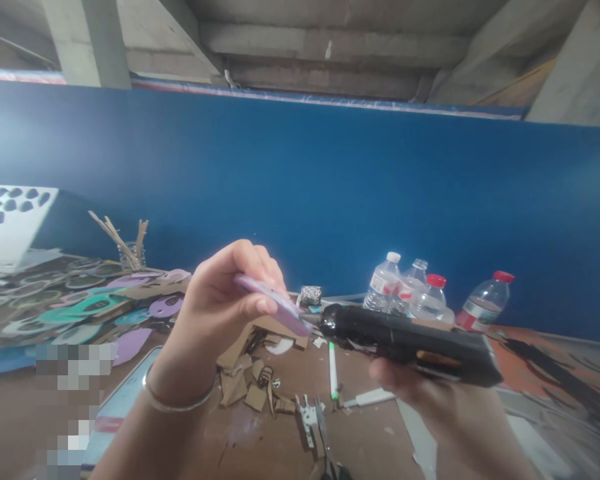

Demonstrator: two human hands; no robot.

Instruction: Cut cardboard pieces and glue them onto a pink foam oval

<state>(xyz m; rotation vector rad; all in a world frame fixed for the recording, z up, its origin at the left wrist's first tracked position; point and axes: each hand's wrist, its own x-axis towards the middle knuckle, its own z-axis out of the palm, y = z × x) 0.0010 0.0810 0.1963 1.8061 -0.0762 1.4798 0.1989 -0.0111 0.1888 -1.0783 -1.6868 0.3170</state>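
Between the thumb and fingers of my left hand (230, 293) is a thin, light purple flat piece (293, 320), tilted down to the right. My right hand (425, 393) grips a black glue gun (410, 337) from below. Its nozzle points left at the lower right edge of the purple piece; whether the tip touches it I cannot tell. Below my hands lie brown cardboard scraps (247, 383), a marker (333, 370) with a green end, a white-handled knife (373, 398) and scissors (325, 433).
Several plastic bottles (384, 283) stand at the back right beside a blue wall (300, 180). Coloured flat cut-outs (93, 303) are piled at the left, near a jar (131, 255) of wooden sticks. A lit screen (125, 403) lies by my left forearm.
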